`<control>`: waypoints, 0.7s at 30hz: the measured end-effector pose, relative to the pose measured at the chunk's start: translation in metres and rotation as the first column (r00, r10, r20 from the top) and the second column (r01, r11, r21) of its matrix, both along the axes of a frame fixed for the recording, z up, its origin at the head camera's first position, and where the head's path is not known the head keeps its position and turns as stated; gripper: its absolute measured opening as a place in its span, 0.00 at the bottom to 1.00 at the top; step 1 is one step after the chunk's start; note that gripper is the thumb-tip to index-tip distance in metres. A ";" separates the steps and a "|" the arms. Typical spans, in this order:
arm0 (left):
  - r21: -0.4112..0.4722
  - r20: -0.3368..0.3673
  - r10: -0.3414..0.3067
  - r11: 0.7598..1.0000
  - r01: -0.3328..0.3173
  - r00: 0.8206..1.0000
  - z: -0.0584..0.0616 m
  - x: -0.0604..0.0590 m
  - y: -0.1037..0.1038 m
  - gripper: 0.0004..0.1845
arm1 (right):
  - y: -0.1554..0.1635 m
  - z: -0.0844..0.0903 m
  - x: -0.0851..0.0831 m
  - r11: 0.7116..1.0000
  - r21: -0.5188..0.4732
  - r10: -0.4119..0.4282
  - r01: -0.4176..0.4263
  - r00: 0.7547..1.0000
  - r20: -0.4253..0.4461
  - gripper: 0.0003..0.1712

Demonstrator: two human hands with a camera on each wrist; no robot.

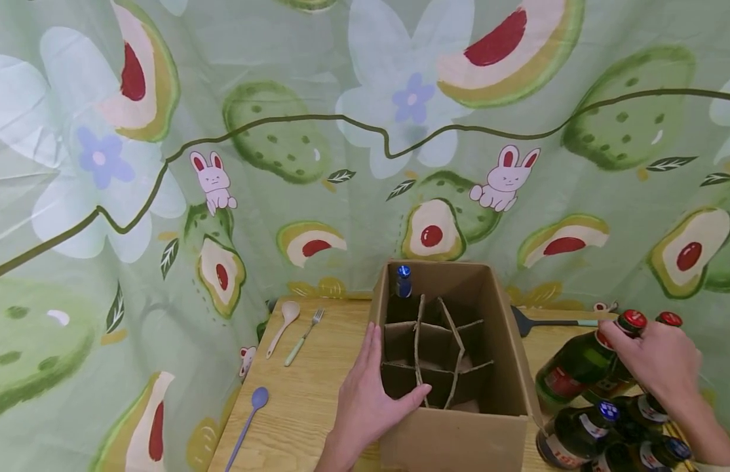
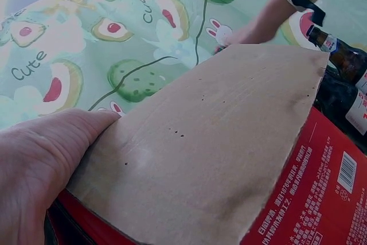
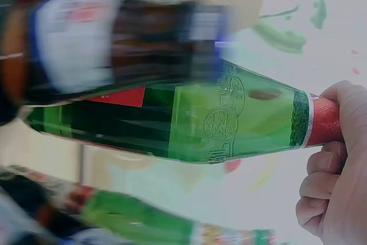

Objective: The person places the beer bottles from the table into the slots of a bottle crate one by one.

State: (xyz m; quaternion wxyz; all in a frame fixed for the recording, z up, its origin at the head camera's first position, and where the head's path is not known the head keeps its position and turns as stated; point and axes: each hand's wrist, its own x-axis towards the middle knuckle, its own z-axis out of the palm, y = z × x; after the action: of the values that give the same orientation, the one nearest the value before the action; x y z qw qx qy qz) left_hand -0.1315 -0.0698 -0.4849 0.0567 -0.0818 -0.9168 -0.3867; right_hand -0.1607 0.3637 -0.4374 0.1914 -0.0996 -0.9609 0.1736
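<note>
The cardboard box, standing on the worktop, is steadied at its left wall by the flat, released left hand, while a green bottle just right of it is grasped at the red-foiled neck by the right hand, tilted boxward.

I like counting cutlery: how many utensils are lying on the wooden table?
4 visible: a beige spoon and a green-handled fork left of the cardboard box, a purple spoon nearer, and a dark spatula to its right. Others may be hidden.
</note>
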 end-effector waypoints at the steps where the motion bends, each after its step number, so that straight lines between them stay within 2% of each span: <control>1: 0.000 0.002 0.000 1.000 0.000 1.000 0.000 0.000 0.000 0.66 | -0.001 0.008 -0.001 1.000 -0.002 -0.011 0.011 1.000 -0.009 0.41; 6: 0.000 0.009 0.001 1.000 -0.001 1.000 0.000 -0.001 -0.001 0.67 | -0.007 0.043 -0.006 1.000 -0.012 -0.016 0.015 0.999 -0.049 0.41; 12: -0.016 -0.005 -0.004 1.000 0.004 1.000 -0.001 -0.001 -0.001 0.67 | -0.017 0.077 -0.014 0.998 -0.065 -0.009 0.000 0.992 -0.129 0.40; 21: -0.007 -0.001 0.003 1.000 -0.003 1.000 0.000 -0.001 -0.001 0.67 | -0.041 0.125 -0.029 0.985 -0.171 -0.037 -0.009 0.964 -0.264 0.34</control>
State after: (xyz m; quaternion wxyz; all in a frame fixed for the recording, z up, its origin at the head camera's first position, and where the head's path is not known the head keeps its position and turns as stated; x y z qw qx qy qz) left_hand -0.1326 -0.0705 -0.4853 0.0574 -0.0810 -0.9183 -0.3832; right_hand -0.1899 0.3230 -0.3124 0.3110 -0.0984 -0.9073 0.2654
